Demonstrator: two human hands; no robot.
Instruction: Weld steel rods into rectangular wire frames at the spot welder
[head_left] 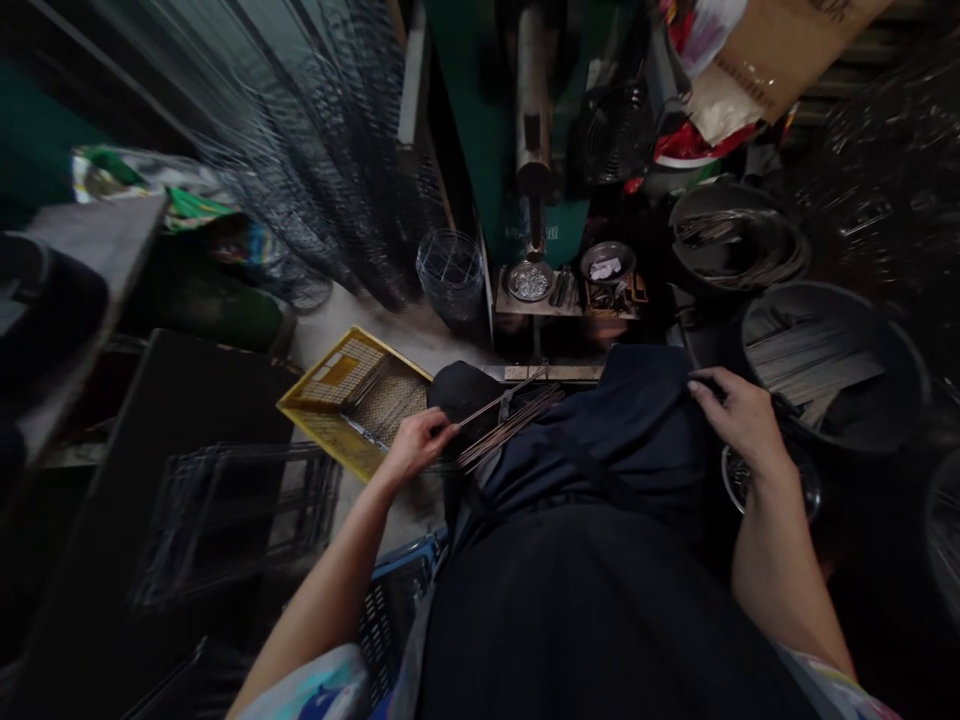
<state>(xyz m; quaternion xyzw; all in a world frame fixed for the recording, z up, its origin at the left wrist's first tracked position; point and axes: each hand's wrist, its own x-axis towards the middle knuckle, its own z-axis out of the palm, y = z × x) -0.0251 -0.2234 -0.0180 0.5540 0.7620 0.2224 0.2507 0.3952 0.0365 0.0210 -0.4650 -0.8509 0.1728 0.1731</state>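
My left hand (414,445) is closed around the near ends of a bundle of thin metal rods (510,420) that lie across my dark apron-covered lap (600,450), pointing up and right. My right hand (739,415) rests on the apron's right edge, fingers curled with the tips pinched at the dark cloth. It lies just left of a black bucket (907,400) filled with long grey metal strips.
A yellow plastic crate (330,415) sits on the floor left of my knee. Ahead stands a green press machine (536,130) with small metal bowls (530,281) on its shelf. Wire mesh panels (300,150) lean at the back left; wire racks (232,515) lie at the lower left.
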